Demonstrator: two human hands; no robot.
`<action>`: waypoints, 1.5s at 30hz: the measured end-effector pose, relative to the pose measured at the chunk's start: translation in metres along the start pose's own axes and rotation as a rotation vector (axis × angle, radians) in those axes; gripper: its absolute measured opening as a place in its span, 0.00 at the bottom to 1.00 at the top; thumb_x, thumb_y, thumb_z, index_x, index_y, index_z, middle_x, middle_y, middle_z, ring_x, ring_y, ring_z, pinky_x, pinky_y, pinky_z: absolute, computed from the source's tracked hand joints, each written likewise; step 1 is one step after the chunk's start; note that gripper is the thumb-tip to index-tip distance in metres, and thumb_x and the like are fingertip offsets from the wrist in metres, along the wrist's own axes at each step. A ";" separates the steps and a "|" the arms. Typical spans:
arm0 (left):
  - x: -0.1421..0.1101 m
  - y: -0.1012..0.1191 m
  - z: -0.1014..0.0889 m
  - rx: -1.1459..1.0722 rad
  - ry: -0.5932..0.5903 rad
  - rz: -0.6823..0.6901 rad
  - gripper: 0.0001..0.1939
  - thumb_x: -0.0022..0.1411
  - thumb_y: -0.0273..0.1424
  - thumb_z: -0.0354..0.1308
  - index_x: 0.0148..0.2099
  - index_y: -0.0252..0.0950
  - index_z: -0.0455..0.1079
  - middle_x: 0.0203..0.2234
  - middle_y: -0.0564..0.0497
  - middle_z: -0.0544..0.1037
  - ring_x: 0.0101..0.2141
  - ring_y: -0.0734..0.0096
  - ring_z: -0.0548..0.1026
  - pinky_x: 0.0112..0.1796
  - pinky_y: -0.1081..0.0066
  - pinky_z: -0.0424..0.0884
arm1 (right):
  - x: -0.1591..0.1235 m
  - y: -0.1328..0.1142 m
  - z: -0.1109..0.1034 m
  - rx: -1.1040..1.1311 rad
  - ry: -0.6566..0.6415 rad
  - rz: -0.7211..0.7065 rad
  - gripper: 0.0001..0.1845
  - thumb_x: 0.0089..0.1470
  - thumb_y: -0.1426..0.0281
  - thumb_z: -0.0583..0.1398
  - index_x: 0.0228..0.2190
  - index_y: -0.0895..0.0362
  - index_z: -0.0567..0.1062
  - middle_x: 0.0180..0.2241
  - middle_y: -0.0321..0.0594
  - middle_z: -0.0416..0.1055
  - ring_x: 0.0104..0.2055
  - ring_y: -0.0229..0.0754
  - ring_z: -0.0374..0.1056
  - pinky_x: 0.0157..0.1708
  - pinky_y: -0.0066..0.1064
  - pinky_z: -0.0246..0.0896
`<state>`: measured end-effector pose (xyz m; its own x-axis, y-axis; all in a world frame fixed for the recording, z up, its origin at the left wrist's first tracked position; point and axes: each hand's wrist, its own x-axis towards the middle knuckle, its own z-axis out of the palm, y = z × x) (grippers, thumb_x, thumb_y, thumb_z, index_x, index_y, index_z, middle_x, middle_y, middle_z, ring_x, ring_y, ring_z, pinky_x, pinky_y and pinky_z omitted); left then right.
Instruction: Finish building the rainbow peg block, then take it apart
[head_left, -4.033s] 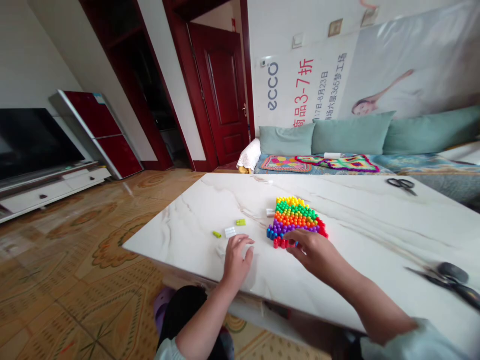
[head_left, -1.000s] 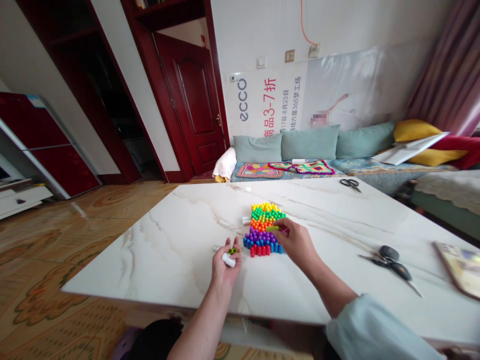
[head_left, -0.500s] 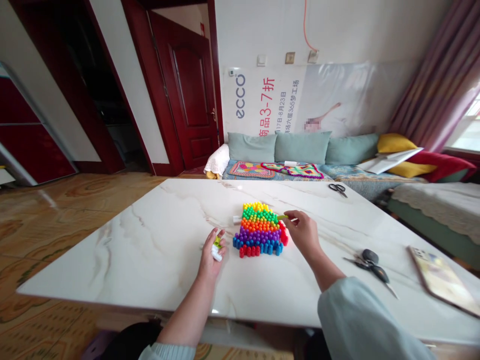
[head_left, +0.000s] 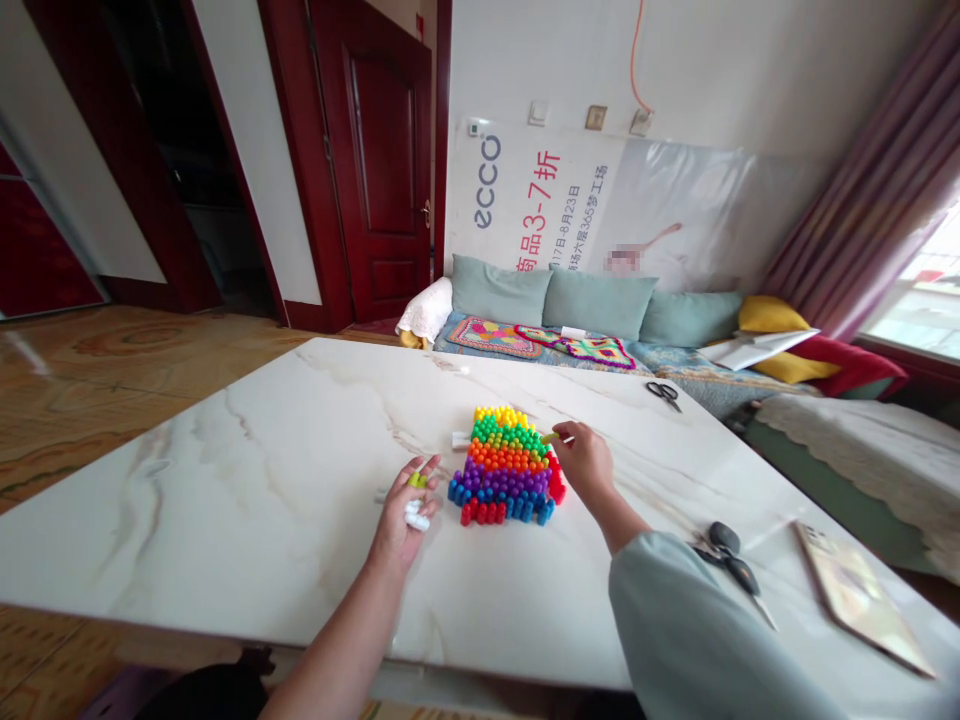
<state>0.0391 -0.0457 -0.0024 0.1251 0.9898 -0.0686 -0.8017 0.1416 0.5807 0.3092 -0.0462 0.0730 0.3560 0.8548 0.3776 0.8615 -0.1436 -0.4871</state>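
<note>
Slim yellow-green plastic peg (head_left: 550, 438), pinched at its right end by the fingers of the right hand (head_left: 589, 460), with its free end pointing left. Just beside the right edge of a rainbow-striped block of round-headed plastic beads (head_left: 501, 460); impossible to tell whether touching. Probably very light, stiff and smooth, apt to slip or roll, hardly fragile; best gripped across its sides near one end. Right-hand fingers clamped on the peg, some partly hidden.

Left of the block, the left hand (head_left: 401, 505), palm up, fingers loosely curled and apart, cradling short yellow-green plastic pieces (head_left: 418, 481) and glossy white plastic pieces (head_left: 416, 516). Bead rows running from yellow at the far side through green, orange, purple and blue to red at the near side. Underneath, a white, brown-veined desk (head_left: 285, 510). At far right, black-handled scissors (head_left: 660, 390); at near right, a pale gold phone (head_left: 859, 595), lying flat.
</note>
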 end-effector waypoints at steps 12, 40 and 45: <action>-0.001 0.000 0.002 -0.013 0.015 -0.042 0.18 0.45 0.19 0.59 0.42 0.34 0.67 0.42 0.41 0.74 0.22 0.81 0.67 0.16 0.84 0.59 | -0.005 0.007 0.004 -0.154 -0.121 -0.038 0.15 0.54 0.69 0.54 0.38 0.53 0.79 0.38 0.39 0.74 0.37 0.40 0.69 0.32 0.27 0.55; -0.005 -0.004 0.004 0.144 -0.130 -0.059 0.22 0.51 0.26 0.64 0.49 0.35 0.64 0.38 0.42 0.76 0.22 0.82 0.66 0.17 0.84 0.57 | -0.019 -0.029 0.003 -0.023 -0.116 -0.169 0.14 0.56 0.72 0.54 0.38 0.53 0.79 0.39 0.39 0.74 0.38 0.39 0.69 0.37 0.26 0.58; -0.015 -0.006 0.007 0.279 -0.290 -0.130 0.20 0.61 0.35 0.59 0.54 0.36 0.62 0.25 0.50 0.75 0.15 0.87 0.57 0.16 0.84 0.52 | -0.053 -0.067 0.012 0.292 -0.338 -0.426 0.15 0.54 0.69 0.60 0.45 0.55 0.76 0.42 0.41 0.74 0.39 0.39 0.69 0.40 0.27 0.61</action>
<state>0.0465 -0.0618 0.0011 0.4060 0.9124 0.0519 -0.5842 0.2154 0.7825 0.2285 -0.0756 0.0759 -0.1731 0.9245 0.3396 0.7511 0.3469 -0.5617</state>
